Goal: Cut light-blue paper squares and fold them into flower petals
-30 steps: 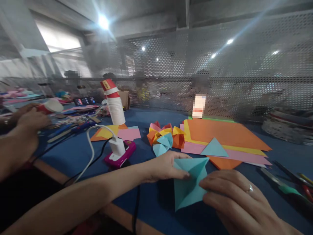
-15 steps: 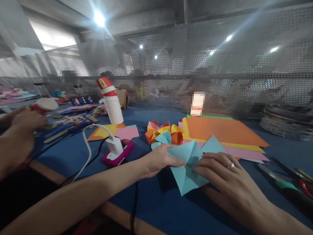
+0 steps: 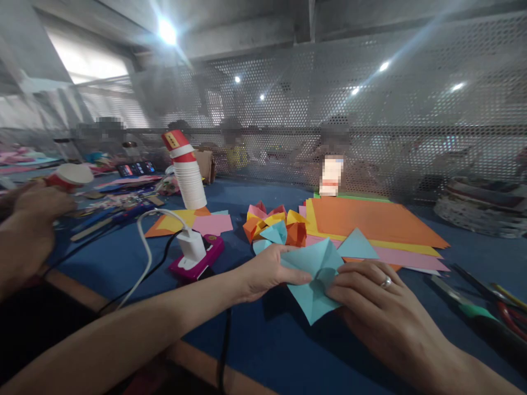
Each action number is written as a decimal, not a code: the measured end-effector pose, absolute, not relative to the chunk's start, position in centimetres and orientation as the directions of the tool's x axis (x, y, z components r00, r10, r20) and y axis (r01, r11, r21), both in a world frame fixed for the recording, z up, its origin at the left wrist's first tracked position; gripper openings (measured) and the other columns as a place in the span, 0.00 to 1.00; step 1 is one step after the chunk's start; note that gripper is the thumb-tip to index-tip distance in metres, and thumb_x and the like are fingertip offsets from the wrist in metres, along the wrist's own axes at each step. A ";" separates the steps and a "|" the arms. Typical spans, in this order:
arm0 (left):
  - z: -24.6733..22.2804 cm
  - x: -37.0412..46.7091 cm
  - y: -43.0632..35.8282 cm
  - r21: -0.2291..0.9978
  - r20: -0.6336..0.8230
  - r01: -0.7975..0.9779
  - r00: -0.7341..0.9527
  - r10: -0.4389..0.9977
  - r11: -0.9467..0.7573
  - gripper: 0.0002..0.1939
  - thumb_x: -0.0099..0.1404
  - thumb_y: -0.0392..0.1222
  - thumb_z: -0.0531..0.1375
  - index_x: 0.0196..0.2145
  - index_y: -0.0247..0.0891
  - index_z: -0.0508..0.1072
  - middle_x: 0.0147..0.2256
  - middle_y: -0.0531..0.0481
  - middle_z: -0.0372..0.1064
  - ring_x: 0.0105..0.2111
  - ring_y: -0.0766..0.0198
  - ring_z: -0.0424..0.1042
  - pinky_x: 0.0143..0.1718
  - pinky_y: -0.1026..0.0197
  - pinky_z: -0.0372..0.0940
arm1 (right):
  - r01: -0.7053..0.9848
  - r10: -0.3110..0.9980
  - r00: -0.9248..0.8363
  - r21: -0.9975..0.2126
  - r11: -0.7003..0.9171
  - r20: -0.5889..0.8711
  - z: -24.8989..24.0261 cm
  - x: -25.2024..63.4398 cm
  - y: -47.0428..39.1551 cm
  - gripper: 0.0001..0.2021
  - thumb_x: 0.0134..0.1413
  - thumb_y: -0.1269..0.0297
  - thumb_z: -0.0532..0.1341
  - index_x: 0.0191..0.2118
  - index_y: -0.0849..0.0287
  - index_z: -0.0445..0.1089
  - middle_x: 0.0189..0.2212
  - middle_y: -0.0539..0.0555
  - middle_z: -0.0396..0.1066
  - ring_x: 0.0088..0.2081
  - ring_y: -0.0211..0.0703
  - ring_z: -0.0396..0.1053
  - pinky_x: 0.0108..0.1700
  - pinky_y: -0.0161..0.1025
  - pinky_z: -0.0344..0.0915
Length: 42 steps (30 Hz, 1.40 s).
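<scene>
A light blue paper (image 3: 313, 299), creased and partly folded, is held up between both hands above the blue table. My left hand (image 3: 269, 271) grips its left side, with the thumb on top and the fingers beneath. On the right side, my right hand (image 3: 370, 291), wearing a ring, pinches the paper's edge; its fingertips are partly hidden. Just behind lie folded paper shapes (image 3: 275, 222) in yellow, orange, pink and blue. A light blue paper triangle (image 3: 358, 245) rests on the sheets beyond my right hand.
Stacked coloured sheets (image 3: 370, 216) lie behind. A purple power strip (image 3: 214, 249) with a white plug and cables is at left, near a tall cup stack (image 3: 189, 181). Cutting tools (image 3: 473, 310) lie right. Another person's hand (image 3: 37, 214) is beside a paper cup (image 3: 72, 175) at far left.
My right hand has shifted slightly, and the right part of the blue paper is drawn in. More of the blue triangle behind shows. The other person's hand moved slightly left.
</scene>
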State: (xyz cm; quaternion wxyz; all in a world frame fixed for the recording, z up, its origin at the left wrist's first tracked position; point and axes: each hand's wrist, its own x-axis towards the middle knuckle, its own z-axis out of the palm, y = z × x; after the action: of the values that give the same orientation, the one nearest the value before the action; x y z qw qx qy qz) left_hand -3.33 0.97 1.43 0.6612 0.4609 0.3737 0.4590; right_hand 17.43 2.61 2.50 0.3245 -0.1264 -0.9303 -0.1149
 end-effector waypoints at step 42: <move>1.0 -2.5 0.0 0.918 0.170 0.274 0.382 0.908 -0.287 0.10 0.64 0.44 0.57 0.34 0.36 0.74 0.30 0.52 0.69 0.31 0.63 0.68 0.33 0.65 0.64 | 0.504 0.811 -0.429 -0.640 0.580 0.397 1.4 17.6 2.0 0.08 0.57 0.63 0.57 0.28 0.58 0.63 0.22 0.46 0.64 0.24 0.35 0.58 0.27 0.32 0.56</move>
State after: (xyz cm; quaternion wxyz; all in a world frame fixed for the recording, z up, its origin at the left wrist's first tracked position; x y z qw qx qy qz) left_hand -2.55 -0.05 0.99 0.4290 0.7120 0.4151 0.3697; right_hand 17.61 1.98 1.40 0.3512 -0.4027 -0.8164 0.2190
